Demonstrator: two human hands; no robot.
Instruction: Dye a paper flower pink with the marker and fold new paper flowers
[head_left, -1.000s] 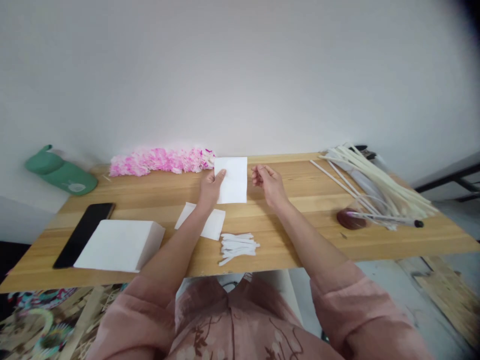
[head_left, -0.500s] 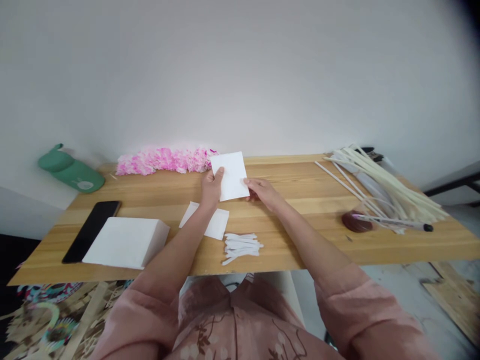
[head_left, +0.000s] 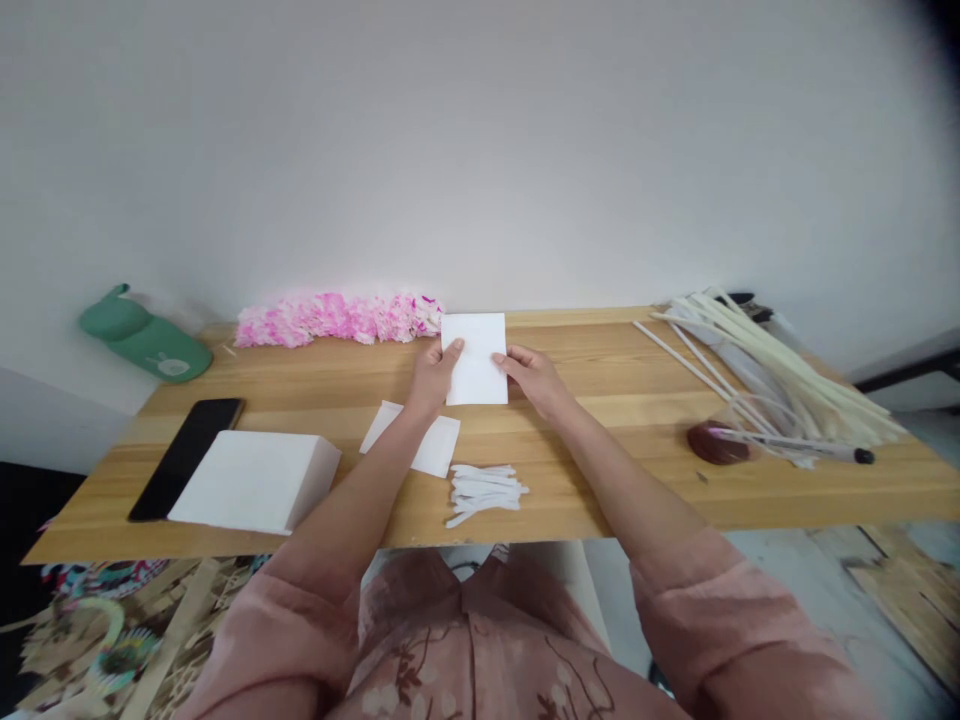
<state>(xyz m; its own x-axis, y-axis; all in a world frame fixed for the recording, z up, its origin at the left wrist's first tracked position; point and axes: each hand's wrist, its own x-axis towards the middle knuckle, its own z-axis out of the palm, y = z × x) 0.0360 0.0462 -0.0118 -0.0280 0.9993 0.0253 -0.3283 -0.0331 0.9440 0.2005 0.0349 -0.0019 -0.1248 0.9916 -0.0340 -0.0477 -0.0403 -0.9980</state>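
An open lane of wooden tabletop (head_left: 600,350) is seen between the right hand (head_left: 534,378) and the pale strips (head_left: 795,365), bounded on the near right by a cup (head_left: 718,442). Passage is barred at far left by pink fluff (head_left: 337,318) and a green bottle (head_left: 150,340), and at near left by a white block (head_left: 244,475) and a black phone (head_left: 184,455).

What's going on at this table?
A person holds a flat white sheet in both hands, the left hand gripping its left edge and the right hand its right edge. Nearer the person lie another white sheet, partly hidden by the left forearm, and a pile of white strips. Pink fluffy material lies along the back.
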